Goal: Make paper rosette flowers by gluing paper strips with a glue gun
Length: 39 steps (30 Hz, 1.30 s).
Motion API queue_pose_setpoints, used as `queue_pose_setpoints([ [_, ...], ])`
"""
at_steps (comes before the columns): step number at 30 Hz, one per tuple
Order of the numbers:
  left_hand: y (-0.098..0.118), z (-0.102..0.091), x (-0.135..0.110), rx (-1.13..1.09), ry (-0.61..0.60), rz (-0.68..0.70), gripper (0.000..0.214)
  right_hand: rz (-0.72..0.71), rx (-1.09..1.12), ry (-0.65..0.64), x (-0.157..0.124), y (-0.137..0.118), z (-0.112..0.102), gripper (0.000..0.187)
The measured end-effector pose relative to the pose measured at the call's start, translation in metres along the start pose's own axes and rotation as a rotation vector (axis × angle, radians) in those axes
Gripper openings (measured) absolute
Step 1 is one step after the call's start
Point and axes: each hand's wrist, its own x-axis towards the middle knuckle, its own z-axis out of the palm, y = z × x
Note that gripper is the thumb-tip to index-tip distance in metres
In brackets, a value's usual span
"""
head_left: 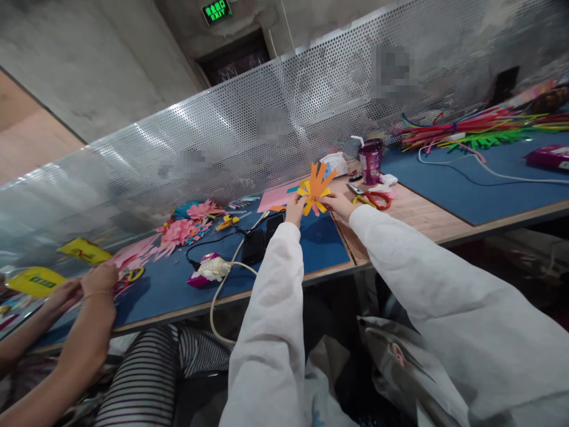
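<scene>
Over the edge of a blue mat, both hands hold a paper flower [316,185] with orange and yellow strips spread out like petals. My left hand [294,211] pinches it from the left side, its fingers partly hidden by the strips. From the right, my right hand [340,205] grips it near the centre. Scissors [377,200] with orange-red handles lie on the wood just beyond my right hand. A pink paper sheet [280,193] lies behind my left hand, and a dark phone [274,225] rests to its left.
A purple cup [370,163] with a straw stands behind the scissors. Left are a tissue pack [210,270], cables and pink paper flowers [184,230]. A co-worker's hands [95,283] are further left. A perforated metal screen [222,139] borders the back; coloured pipe cleaners [462,127] lie right.
</scene>
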Motion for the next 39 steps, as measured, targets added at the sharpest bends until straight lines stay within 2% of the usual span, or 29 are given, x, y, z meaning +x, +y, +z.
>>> queue_pose_setpoints([
  [4, -0.001, -0.001, 0.001, 0.008, 0.008, -0.008, 0.017, 0.002, 0.014, 0.006, 0.0, 0.0, 0.001, 0.019],
  [11, 0.003, 0.0, -0.004, 0.021, -0.029, 0.001, 0.031, 0.003, 0.004, 0.014, 0.001, 0.002, 0.0, 0.016],
  [25, 0.007, 0.002, -0.009, 0.039, 0.007, -0.018, 0.033, -0.034, -0.036, 0.08, 0.007, 0.005, -0.003, 0.022],
  [33, 0.0, -0.002, -0.006, 0.059, -0.034, -0.083, 0.041, -0.08, -0.042, 0.061, 0.002, 0.001, -0.001, 0.024],
  [39, -0.004, -0.002, -0.004, 0.05, -0.049, -0.083, 0.044, -0.086, -0.049, 0.038, 0.003, 0.002, -0.002, 0.023],
])
